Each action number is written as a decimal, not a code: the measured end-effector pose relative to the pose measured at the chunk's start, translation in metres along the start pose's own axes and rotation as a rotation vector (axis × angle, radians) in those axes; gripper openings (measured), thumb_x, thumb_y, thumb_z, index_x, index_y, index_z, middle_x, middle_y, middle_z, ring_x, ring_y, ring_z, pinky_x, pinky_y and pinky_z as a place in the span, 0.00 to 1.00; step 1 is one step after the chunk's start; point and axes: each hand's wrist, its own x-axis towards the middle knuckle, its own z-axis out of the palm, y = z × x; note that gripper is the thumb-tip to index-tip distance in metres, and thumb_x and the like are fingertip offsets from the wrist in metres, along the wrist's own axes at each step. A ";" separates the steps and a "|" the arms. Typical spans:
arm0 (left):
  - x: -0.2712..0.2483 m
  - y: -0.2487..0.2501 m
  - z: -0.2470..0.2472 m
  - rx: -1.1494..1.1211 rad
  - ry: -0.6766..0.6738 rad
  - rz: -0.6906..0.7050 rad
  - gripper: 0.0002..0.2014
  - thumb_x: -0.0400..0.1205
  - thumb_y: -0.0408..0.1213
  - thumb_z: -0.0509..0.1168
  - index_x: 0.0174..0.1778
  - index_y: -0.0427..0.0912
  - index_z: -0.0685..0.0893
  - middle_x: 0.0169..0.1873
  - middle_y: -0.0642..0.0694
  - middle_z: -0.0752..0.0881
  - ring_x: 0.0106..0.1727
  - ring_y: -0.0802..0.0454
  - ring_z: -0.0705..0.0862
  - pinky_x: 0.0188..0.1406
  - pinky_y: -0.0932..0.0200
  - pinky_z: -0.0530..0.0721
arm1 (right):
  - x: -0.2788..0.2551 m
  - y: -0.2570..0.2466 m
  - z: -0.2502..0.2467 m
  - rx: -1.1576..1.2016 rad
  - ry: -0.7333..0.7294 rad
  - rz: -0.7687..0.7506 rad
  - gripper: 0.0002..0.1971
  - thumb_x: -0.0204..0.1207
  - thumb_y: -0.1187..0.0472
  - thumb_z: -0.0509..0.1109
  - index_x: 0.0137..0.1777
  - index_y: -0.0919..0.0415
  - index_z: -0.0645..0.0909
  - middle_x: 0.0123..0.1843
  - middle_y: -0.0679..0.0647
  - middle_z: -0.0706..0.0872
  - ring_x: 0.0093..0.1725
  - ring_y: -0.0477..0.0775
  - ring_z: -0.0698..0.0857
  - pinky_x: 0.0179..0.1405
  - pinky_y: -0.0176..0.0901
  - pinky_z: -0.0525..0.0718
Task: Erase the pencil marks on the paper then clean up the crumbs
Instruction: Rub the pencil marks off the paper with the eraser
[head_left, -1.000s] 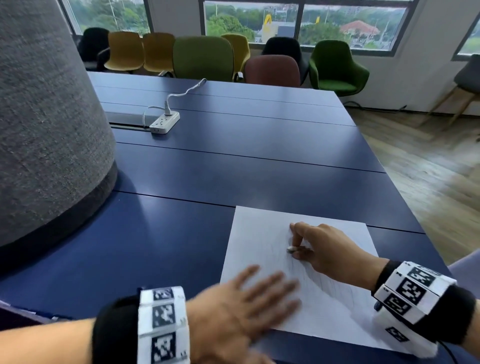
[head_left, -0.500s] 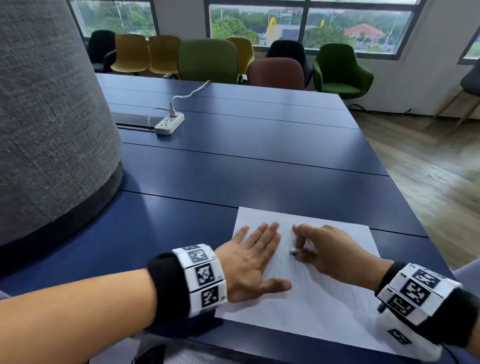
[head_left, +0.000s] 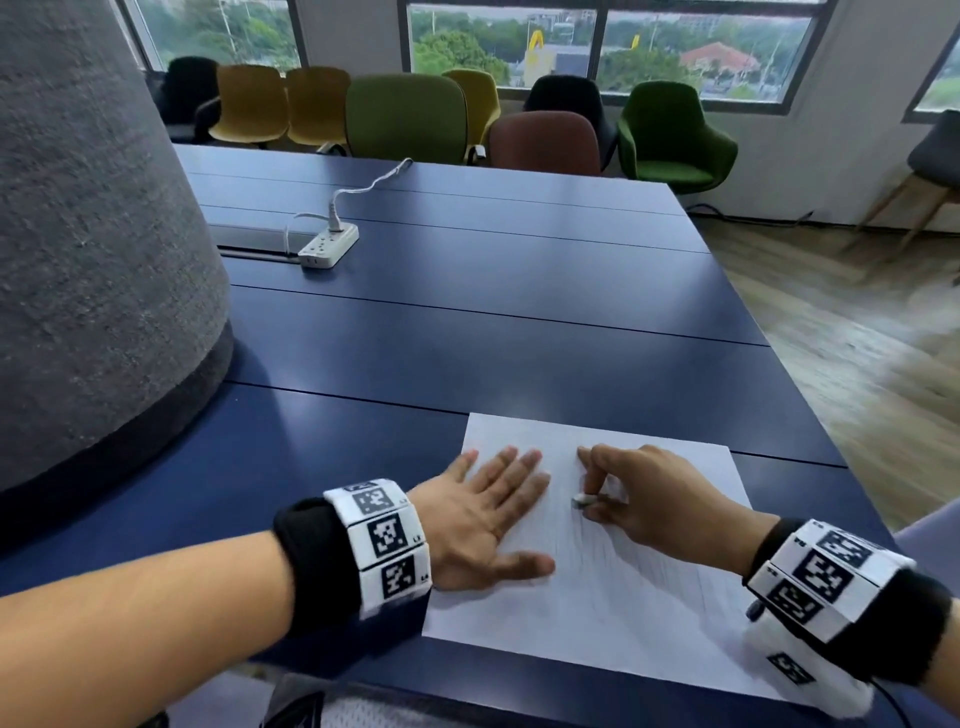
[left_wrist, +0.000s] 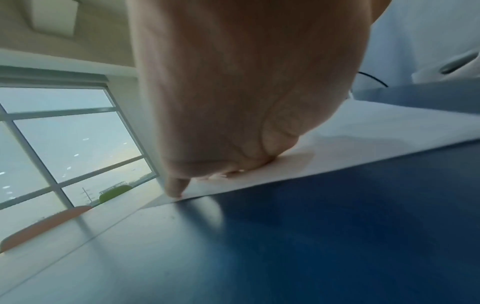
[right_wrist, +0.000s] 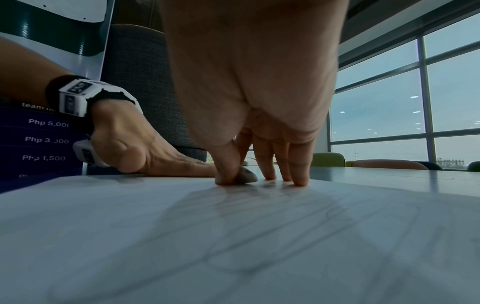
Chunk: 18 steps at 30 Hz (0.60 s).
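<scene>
A white sheet of paper (head_left: 639, 613) with faint pencil lines (right_wrist: 259, 226) lies on the dark blue table (head_left: 467, 332) at the near right. My left hand (head_left: 493, 514) lies flat with spread straight fingers on the paper's left part, pressing it down; the left wrist view shows its palm on the paper (left_wrist: 363, 139). My right hand (head_left: 649, 499) pinches a small grey-white eraser (head_left: 582, 501) between thumb and fingers, its end on the paper. In the right wrist view the eraser (right_wrist: 248, 174) touches the sheet under the thumb.
A large grey fabric-covered column (head_left: 93, 249) stands on the table at the left. A white power strip (head_left: 330, 245) with a cable lies farther back. Coloured chairs (head_left: 405, 119) line the far edge. The table's right edge (head_left: 779, 338) drops to a wooden floor.
My left hand came up from the near edge and settled flat on the paper's left part. The right hand kept the eraser on the sheet, shifting only slightly.
</scene>
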 end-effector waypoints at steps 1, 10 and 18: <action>0.000 -0.002 0.001 0.010 -0.001 -0.033 0.44 0.81 0.70 0.38 0.83 0.45 0.29 0.81 0.47 0.26 0.82 0.52 0.27 0.82 0.44 0.31 | 0.000 0.000 0.000 0.004 0.001 0.006 0.10 0.75 0.47 0.74 0.45 0.50 0.79 0.61 0.51 0.89 0.56 0.56 0.85 0.54 0.51 0.83; 0.003 -0.032 -0.025 -0.031 0.030 -0.142 0.52 0.78 0.72 0.53 0.86 0.41 0.38 0.85 0.36 0.39 0.86 0.43 0.42 0.84 0.45 0.53 | 0.018 -0.002 -0.013 0.284 0.139 0.077 0.08 0.74 0.51 0.77 0.39 0.51 0.82 0.40 0.47 0.87 0.39 0.48 0.85 0.41 0.43 0.83; 0.004 -0.042 -0.037 -0.115 -0.026 -0.124 0.65 0.62 0.74 0.72 0.86 0.53 0.41 0.86 0.42 0.41 0.86 0.45 0.44 0.83 0.47 0.56 | 0.055 -0.024 -0.019 0.722 -0.043 0.135 0.06 0.73 0.68 0.78 0.47 0.68 0.86 0.36 0.61 0.87 0.36 0.55 0.90 0.46 0.50 0.92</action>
